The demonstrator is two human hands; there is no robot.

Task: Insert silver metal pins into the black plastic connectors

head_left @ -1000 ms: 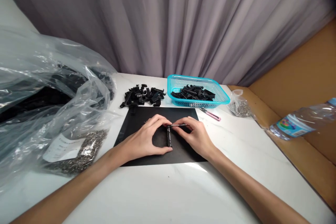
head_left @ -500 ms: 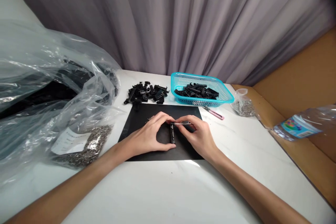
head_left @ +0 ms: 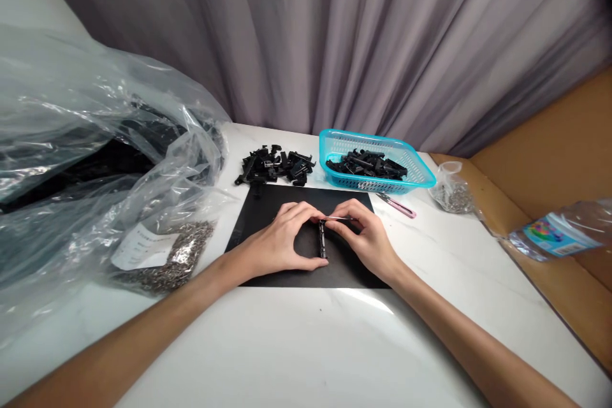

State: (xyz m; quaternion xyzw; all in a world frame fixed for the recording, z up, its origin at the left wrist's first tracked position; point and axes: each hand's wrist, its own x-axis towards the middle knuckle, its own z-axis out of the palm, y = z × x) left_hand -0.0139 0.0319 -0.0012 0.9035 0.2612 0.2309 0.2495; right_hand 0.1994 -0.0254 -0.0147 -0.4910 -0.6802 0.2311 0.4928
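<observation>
Over a black mat (head_left: 277, 274), my left hand (head_left: 287, 236) grips a slim black plastic part (head_left: 322, 240) at its two ends, thumb at the near end and fingers at the far end. My right hand (head_left: 366, 236) pinches a thin metal tool (head_left: 342, 218), which looks like tweezers or a pick. The tool lies almost level, and its tip reaches the far end of the black part. Fingers hide the exact contact point and most of the tool.
Behind the mat lie a pile of black plastic parts (head_left: 275, 166) and a blue basket (head_left: 425, 180) holding similar parts. A pink-handled cutter (head_left: 399, 206) rests right of the mat. Bags of small metal pieces (head_left: 184, 255) (head_left: 454, 194), a large plastic bag (head_left: 62, 108) and a bottle (head_left: 557, 229) flank the workspace.
The whole view has shifted slightly, so everything appears a little further right. Both hands keep their holds; the right fingers and the tool have tilted a little at the part's far end.
</observation>
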